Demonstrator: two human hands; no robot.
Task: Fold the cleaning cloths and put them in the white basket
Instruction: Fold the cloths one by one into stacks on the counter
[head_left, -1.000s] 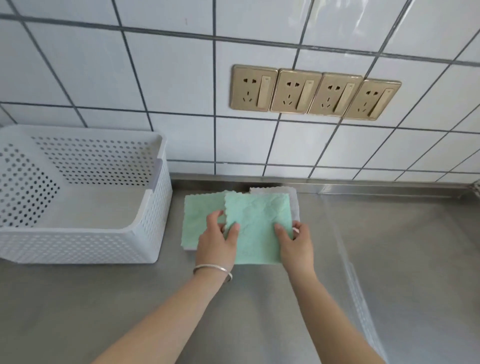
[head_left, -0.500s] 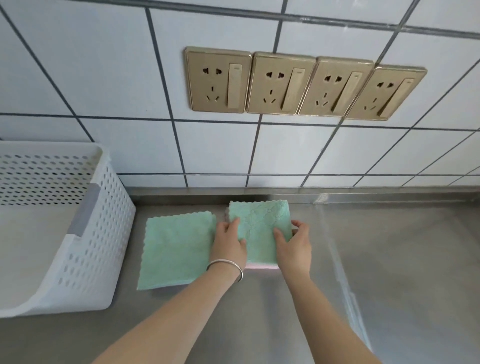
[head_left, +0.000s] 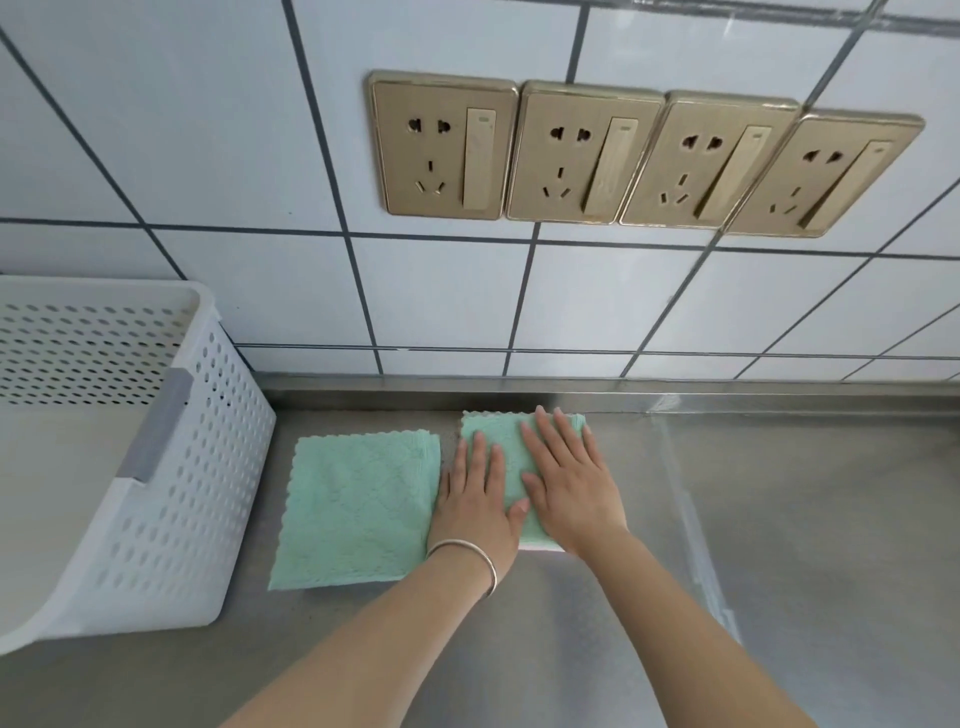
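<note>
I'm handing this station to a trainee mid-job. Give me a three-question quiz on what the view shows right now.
1. True or false: the white basket already holds a cloth.
2. What are both hands pressing? A) the folded cloth B) the open cloth C) the basket
3. How many wall sockets are in the row?

Key: 1 false. 2 A: left hand and right hand lie flat on it. 3 four.

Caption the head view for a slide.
Both hands, left and right, press a folded green cloth flat on the steel counter.
</note>
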